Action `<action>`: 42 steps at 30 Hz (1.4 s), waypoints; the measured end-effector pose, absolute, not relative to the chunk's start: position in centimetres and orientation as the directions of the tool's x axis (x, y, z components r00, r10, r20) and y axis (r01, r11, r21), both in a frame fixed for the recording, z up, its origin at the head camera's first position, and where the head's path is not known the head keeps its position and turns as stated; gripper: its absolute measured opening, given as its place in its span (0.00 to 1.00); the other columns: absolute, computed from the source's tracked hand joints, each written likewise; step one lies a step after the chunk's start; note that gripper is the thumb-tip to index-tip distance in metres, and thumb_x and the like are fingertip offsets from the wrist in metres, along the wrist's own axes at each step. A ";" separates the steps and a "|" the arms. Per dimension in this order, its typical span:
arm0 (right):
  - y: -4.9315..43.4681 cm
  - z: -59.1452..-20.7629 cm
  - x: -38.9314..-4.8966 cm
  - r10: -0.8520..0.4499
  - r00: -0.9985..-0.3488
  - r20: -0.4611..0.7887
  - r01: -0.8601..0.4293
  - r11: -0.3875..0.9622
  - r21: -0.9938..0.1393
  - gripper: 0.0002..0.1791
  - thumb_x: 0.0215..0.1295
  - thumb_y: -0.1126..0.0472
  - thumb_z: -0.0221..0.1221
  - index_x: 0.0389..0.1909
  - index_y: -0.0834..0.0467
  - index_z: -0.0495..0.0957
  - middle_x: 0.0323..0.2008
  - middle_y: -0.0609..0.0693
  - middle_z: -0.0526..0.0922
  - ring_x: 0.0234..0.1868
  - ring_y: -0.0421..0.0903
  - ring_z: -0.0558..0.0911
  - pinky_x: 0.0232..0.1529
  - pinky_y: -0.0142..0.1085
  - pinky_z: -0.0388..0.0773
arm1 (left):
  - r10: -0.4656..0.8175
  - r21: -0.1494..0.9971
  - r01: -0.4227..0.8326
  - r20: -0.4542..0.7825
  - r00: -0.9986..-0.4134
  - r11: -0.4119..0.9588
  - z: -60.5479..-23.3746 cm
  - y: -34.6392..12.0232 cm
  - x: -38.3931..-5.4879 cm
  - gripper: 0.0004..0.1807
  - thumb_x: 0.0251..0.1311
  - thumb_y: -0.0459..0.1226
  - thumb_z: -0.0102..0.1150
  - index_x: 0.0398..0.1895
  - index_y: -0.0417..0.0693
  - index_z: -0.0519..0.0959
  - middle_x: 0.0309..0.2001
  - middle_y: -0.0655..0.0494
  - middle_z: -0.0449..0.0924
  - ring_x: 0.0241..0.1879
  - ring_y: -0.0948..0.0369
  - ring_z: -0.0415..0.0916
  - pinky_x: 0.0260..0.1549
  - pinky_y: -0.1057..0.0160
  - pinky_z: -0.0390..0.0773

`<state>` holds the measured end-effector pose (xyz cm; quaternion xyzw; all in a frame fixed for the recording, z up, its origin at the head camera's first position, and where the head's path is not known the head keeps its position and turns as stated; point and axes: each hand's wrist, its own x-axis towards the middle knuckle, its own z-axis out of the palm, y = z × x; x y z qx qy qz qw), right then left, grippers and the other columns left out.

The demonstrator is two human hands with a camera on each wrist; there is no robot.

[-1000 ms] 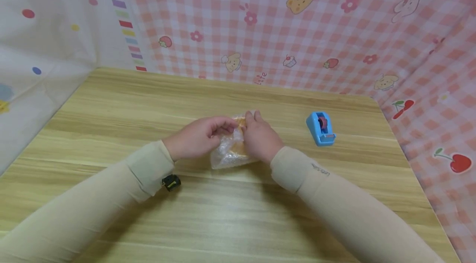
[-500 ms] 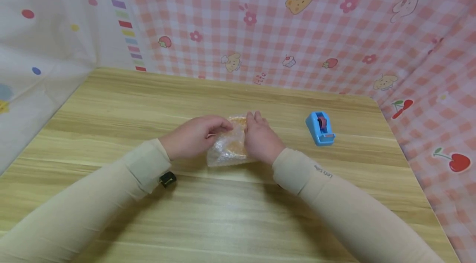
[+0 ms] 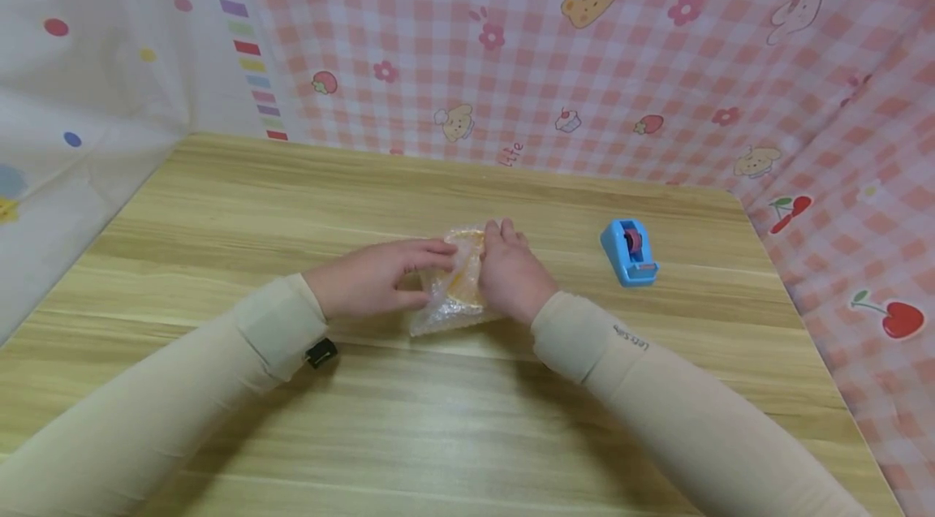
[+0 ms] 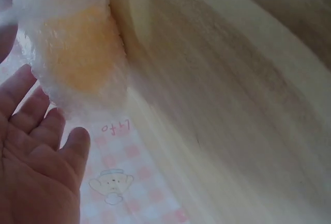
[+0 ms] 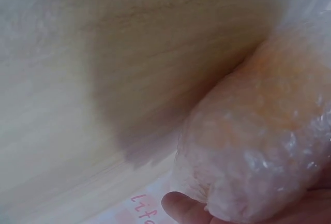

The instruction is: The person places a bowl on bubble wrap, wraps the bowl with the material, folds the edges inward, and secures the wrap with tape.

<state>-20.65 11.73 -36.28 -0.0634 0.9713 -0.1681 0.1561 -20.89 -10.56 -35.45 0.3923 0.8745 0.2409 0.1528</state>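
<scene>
Clear, glossy bubble-wrap bundle [image 3: 462, 282] w/ flat orange-yellow item [image 4: 83, 48] inside: approx. mid-table, betw. both hands, over pale wood-grain tabletop [image 3: 453, 436]. L. hand [image 3: 376, 277]: fingers extended, thumb well apart, at bundle's left side, prob. so film is not pinned there; contact unclear. R. hand [image 3: 514, 273]: lies against right side, prob. to steady it; thumb hidden, can't tell if pinching or merely pressing. Light-blue plastic tape dispenser [image 3: 630, 257] w/ reddish roll [image 3: 634, 240]: to the right, well apart, presumably for elbow room
</scene>
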 end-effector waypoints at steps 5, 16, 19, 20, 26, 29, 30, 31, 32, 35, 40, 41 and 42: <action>11.6 -36.2 -20.5 -0.173 -0.945 -0.277 -0.071 0.937 -0.343 0.45 0.69 0.72 0.51 0.84 0.67 0.42 0.84 0.68 0.41 0.84 0.68 0.48 0.83 0.54 0.49 | 0.787 0.537 0.621 -0.146 -0.599 0.572 -35.7 -10.6 -20.6 0.42 0.65 0.45 0.72 0.80 0.47 0.67 0.85 0.56 0.53 0.86 0.51 0.42 0.81 0.45 0.57; 11.6 -36.3 -20.4 -0.172 -0.944 -0.282 -0.055 0.923 -0.380 0.45 0.67 0.74 0.48 0.84 0.66 0.42 0.85 0.66 0.40 0.84 0.68 0.46 0.83 0.55 0.49 | 0.795 0.399 0.698 -0.163 -0.584 0.595 -36.7 -9.8 -20.0 0.38 0.78 0.53 0.54 0.84 0.50 0.59 0.86 0.49 0.42 0.86 0.47 0.32 0.83 0.45 0.49; 11.8 -36.3 -20.3 -0.185 -0.944 -0.274 -0.060 0.911 -0.408 0.45 0.68 0.74 0.47 0.84 0.65 0.42 0.85 0.65 0.40 0.84 0.67 0.46 0.83 0.54 0.48 | 0.795 0.383 0.706 -0.156 -0.586 0.596 -36.8 -9.5 -19.8 0.36 0.81 0.53 0.48 0.84 0.48 0.59 0.86 0.47 0.41 0.86 0.45 0.30 0.84 0.45 0.46; 12.0 -36.3 -20.3 -0.195 -0.944 -0.268 -0.069 0.906 -0.417 0.43 0.70 0.73 0.46 0.84 0.66 0.43 0.85 0.65 0.40 0.84 0.67 0.46 0.83 0.54 0.48 | 0.794 0.378 0.707 -0.155 -0.588 0.597 -36.9 -9.4 -19.8 0.35 0.81 0.53 0.46 0.84 0.48 0.59 0.86 0.46 0.40 0.86 0.45 0.29 0.84 0.45 0.45; 13.5 -36.3 -20.2 -0.289 -0.929 -0.230 -0.145 0.858 -0.493 0.34 0.83 0.62 0.38 0.84 0.66 0.44 0.85 0.64 0.43 0.86 0.60 0.45 0.85 0.51 0.45 | 0.781 0.352 0.706 -0.147 -0.607 0.615 -37.4 -9.0 -19.6 0.35 0.83 0.54 0.41 0.84 0.47 0.57 0.87 0.45 0.36 0.86 0.45 0.25 0.85 0.46 0.40; 14.8 -36.1 -20.3 -0.369 -0.904 -0.218 -0.204 0.818 -0.538 0.34 0.85 0.58 0.38 0.85 0.65 0.42 0.85 0.62 0.43 0.86 0.57 0.46 0.85 0.50 0.45 | 0.775 0.331 0.709 -0.140 -0.616 0.623 -37.4 -8.8 -19.5 0.35 0.83 0.54 0.40 0.84 0.46 0.58 0.86 0.44 0.36 0.86 0.43 0.26 0.85 0.46 0.39; 15.2 -36.0 -20.3 -0.400 -0.892 -0.212 -0.230 0.804 -0.549 0.35 0.85 0.58 0.39 0.85 0.64 0.41 0.85 0.62 0.42 0.86 0.57 0.46 0.85 0.51 0.45 | 0.772 0.325 0.708 -0.140 -0.620 0.628 -37.4 -8.7 -19.4 0.35 0.83 0.55 0.40 0.84 0.46 0.58 0.86 0.44 0.36 0.86 0.43 0.26 0.85 0.46 0.39; 15.6 -36.0 -20.3 -0.432 -0.877 -0.208 -0.256 0.789 -0.558 0.36 0.85 0.58 0.39 0.85 0.64 0.40 0.85 0.62 0.42 0.86 0.57 0.46 0.85 0.51 0.45 | 0.768 0.318 0.706 -0.138 -0.625 0.632 -37.3 -8.6 -19.4 0.35 0.83 0.55 0.40 0.84 0.46 0.59 0.86 0.44 0.36 0.86 0.42 0.27 0.85 0.46 0.39; 16.0 -35.9 -20.3 -0.463 -0.862 -0.206 -0.284 0.778 -0.561 0.36 0.85 0.58 0.40 0.85 0.64 0.39 0.85 0.62 0.41 0.86 0.57 0.45 0.85 0.51 0.45 | 0.764 0.312 0.705 -0.138 -0.630 0.637 -37.3 -8.6 -19.3 0.36 0.83 0.55 0.40 0.83 0.46 0.59 0.86 0.44 0.36 0.86 0.42 0.28 0.85 0.45 0.39; 16.7 -36.0 -20.4 -0.523 -0.829 -0.198 -0.343 0.755 -0.558 0.37 0.85 0.57 0.40 0.85 0.64 0.37 0.85 0.63 0.39 0.86 0.58 0.43 0.85 0.53 0.45 | 0.753 0.284 0.704 -0.128 -0.645 0.651 -37.3 -8.3 -19.2 0.37 0.82 0.57 0.39 0.83 0.46 0.59 0.86 0.43 0.38 0.85 0.40 0.30 0.84 0.44 0.40; 16.7 -36.5 -20.4 -0.529 -0.826 -0.194 -0.353 0.753 -0.555 0.36 0.86 0.55 0.40 0.86 0.62 0.39 0.86 0.60 0.36 0.87 0.56 0.40 0.85 0.52 0.43 | 0.721 0.242 0.685 -0.113 -0.683 0.687 -37.6 -7.6 -19.1 0.44 0.79 0.63 0.38 0.85 0.45 0.54 0.86 0.41 0.38 0.85 0.39 0.31 0.84 0.43 0.41; 16.6 -36.7 -20.4 -0.526 -0.829 -0.190 -0.352 0.755 -0.552 0.36 0.86 0.55 0.40 0.86 0.61 0.39 0.86 0.60 0.36 0.87 0.55 0.40 0.85 0.52 0.42 | 0.715 0.237 0.681 -0.108 -0.690 0.693 -37.6 -7.5 -19.1 0.45 0.79 0.64 0.38 0.85 0.44 0.53 0.86 0.41 0.39 0.85 0.38 0.32 0.84 0.43 0.40; 16.5 -36.8 -20.4 -0.520 -0.833 -0.189 -0.346 0.757 -0.554 0.36 0.86 0.55 0.40 0.86 0.61 0.40 0.86 0.60 0.36 0.87 0.55 0.40 0.85 0.52 0.42 | 0.707 0.231 0.674 -0.111 -0.699 0.702 -37.6 -7.3 -19.1 0.46 0.78 0.65 0.38 0.85 0.44 0.52 0.86 0.41 0.38 0.85 0.38 0.31 0.84 0.44 0.40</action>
